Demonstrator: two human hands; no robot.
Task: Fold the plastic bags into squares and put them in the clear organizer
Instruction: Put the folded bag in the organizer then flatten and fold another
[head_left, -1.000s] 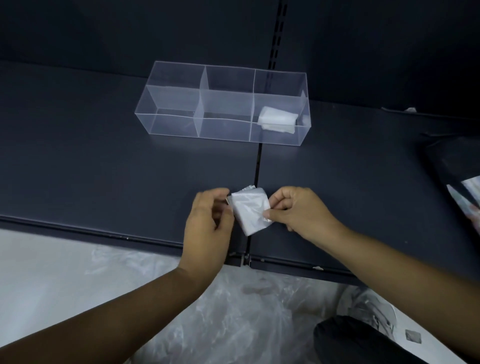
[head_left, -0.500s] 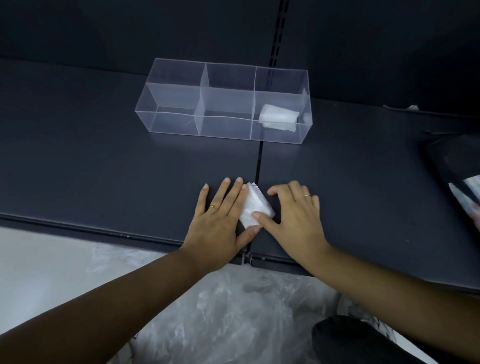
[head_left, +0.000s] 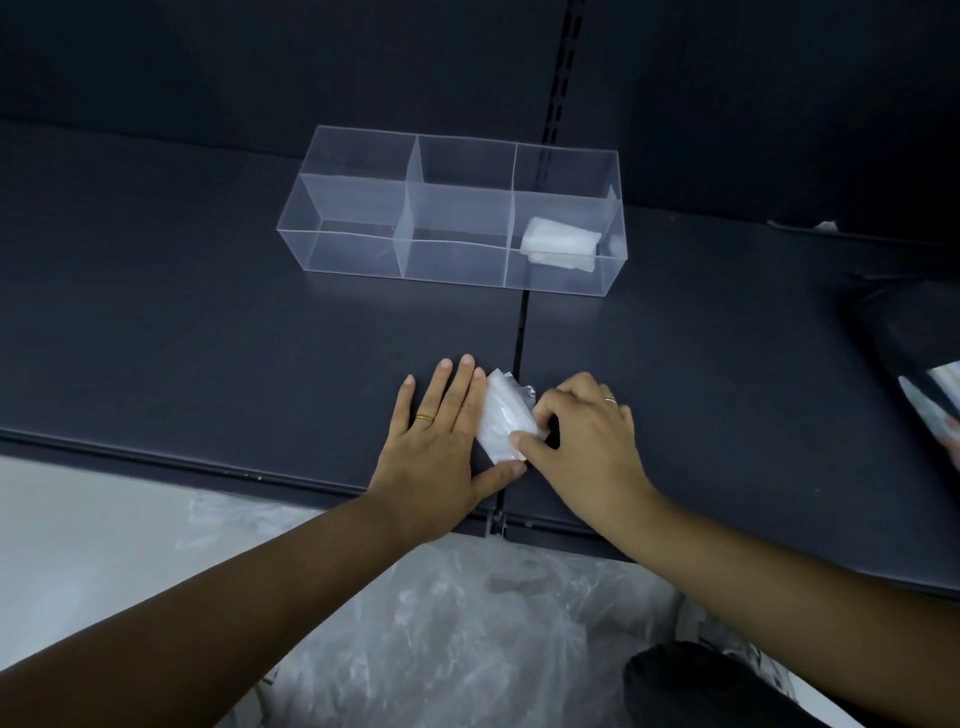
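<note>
Pressing folded bag (head_left: 503, 415), lower centre of frame, on dark shelf (head_left: 208, 338).
Left hand (head_left: 441, 441) flat, fingers straight against bag; right hand (head_left: 587, 441), flat earlier, now curled, pinching its edge.

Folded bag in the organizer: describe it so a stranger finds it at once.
A clear organizer with three compartments stands on the dark shelf. The white folded bag lies in its right-hand compartment, the only filled one; the other bag lies outside it.

Organizer (head_left: 452, 218) behind folded bag (head_left: 505, 418), second bag (head_left: 561, 244) in right compartment, sheeting (head_left: 467, 649) seemingly below
</note>
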